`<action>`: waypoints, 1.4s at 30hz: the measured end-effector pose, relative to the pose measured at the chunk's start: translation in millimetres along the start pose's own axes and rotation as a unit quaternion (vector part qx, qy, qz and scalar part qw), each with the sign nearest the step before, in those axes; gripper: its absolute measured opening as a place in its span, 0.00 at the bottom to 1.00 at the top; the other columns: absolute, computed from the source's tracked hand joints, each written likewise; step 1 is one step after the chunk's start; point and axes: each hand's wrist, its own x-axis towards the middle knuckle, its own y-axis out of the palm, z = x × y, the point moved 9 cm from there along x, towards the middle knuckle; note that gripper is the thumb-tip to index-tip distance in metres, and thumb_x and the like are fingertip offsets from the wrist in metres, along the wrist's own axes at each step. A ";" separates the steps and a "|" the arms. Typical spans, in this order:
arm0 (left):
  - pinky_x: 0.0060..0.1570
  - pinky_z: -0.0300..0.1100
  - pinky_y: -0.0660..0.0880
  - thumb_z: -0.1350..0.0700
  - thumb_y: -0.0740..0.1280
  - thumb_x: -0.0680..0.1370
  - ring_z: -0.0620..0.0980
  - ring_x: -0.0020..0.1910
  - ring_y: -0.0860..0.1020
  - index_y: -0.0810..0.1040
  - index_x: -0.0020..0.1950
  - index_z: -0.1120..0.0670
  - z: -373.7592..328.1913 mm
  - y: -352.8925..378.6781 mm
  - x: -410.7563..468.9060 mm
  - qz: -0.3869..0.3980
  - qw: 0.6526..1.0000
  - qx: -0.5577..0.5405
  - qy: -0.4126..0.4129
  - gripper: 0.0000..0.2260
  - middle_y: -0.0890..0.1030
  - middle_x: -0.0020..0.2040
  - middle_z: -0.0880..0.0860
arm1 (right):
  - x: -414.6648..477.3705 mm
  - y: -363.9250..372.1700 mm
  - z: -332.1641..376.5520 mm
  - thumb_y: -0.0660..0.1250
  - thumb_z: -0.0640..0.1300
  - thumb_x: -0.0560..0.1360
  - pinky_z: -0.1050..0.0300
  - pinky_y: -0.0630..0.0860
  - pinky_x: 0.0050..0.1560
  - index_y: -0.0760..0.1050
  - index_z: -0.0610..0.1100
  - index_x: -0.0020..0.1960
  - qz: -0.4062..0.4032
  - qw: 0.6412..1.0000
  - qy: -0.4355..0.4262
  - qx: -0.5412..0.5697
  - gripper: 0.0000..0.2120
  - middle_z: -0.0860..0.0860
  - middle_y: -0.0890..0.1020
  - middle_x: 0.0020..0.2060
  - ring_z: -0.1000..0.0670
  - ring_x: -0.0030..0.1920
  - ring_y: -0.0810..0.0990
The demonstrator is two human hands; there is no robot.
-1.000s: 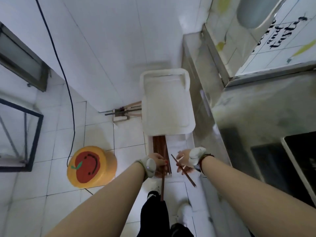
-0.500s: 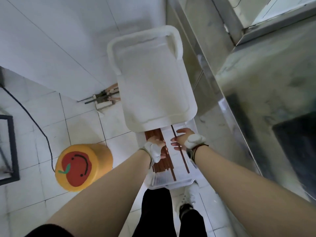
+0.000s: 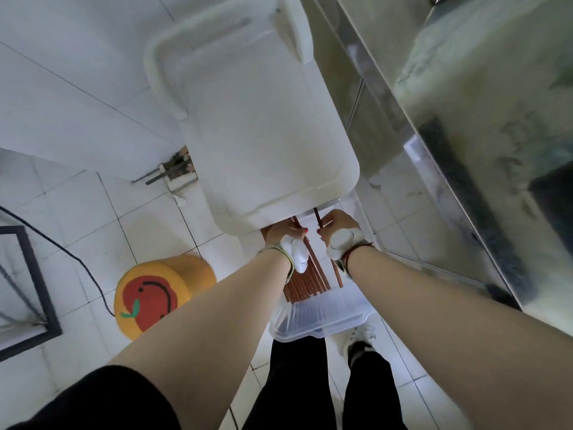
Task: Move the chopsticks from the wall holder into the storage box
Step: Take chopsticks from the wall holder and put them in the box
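Note:
A clear plastic storage box (image 3: 328,321) lies below me with a bundle of brown chopsticks (image 3: 307,282) flat along its left side. My left hand (image 3: 286,235) rests on the far end of that bundle, fingers curled around a chopstick. My right hand (image 3: 336,226) pinches a single brown chopstick (image 3: 337,274) that lies lengthwise in the box, just right of the bundle. The far end of the box and the chopstick tips are hidden under a white tray-like board (image 3: 254,119). A small metal wall holder (image 3: 175,173) with a few brown sticks shows at the left.
A yellow round stool (image 3: 158,293) with a red apple face stands on the tiled floor at left, with a black cable (image 3: 77,259) beside it. A dark metal frame (image 3: 37,280) sits at far left. A steel counter edge (image 3: 449,169) runs along the right. My legs are below the box.
Both hands moved forward and down over the box, up to the white board's edge. The chopsticks they held at an angle now lie lengthwise in the box. The view has closed in.

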 end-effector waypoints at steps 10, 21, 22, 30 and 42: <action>0.56 0.38 0.73 0.50 0.68 0.76 0.55 0.58 0.80 0.78 0.60 0.59 -12.9 3.1 -18.8 0.017 0.994 0.108 0.001 0.18 0.82 0.58 0.54 | -2.3 8.6 -12.5 0.62 0.37 0.74 0.58 0.72 0.53 0.71 0.41 0.56 -0.005 0.997 -0.042 -0.062 0.11 0.44 0.79 0.56 0.44 0.57 0.78; 0.43 0.36 0.68 0.56 0.67 0.76 0.52 0.50 0.79 0.75 0.54 0.57 -19.9 -0.5 -21.9 -0.011 0.969 0.245 0.025 0.08 0.80 0.51 0.53 | 3.9 16.3 -10.8 0.61 0.39 0.76 0.61 0.71 0.48 0.74 0.43 0.54 0.008 0.998 -0.024 -0.054 0.07 0.45 0.80 0.58 0.45 0.55 0.79; 0.46 0.38 0.69 0.55 0.66 0.77 0.54 0.56 0.79 0.74 0.60 0.57 -20.3 -0.2 -21.4 -0.011 0.960 0.278 0.031 0.13 0.80 0.57 0.54 | 3.8 15.4 -10.5 0.62 0.39 0.77 0.60 0.72 0.51 0.75 0.42 0.56 0.006 0.998 -0.021 -0.066 0.09 0.45 0.80 0.58 0.45 0.56 0.79; 0.52 0.43 0.72 0.55 0.63 0.78 0.55 0.58 0.78 0.77 0.60 0.58 -29.4 -8.4 -41.8 0.002 0.959 0.274 0.067 0.13 0.80 0.57 0.53 | 0.0 17.1 -4.0 0.63 0.42 0.77 0.57 0.73 0.55 0.74 0.42 0.61 0.020 0.990 -0.040 -0.135 0.13 0.46 0.79 0.60 0.45 0.59 0.78; 0.25 0.34 0.77 0.65 0.60 0.78 0.47 0.26 0.77 0.78 0.41 0.57 -4.0 -32.4 -110.3 0.057 0.980 -0.189 -0.011 0.09 0.79 0.33 0.56 | -6.9 39.1 -1.4 0.64 0.37 0.71 0.59 0.74 0.53 0.75 0.46 0.57 0.028 0.980 -0.074 -0.184 0.16 0.51 0.79 0.58 0.48 0.57 0.78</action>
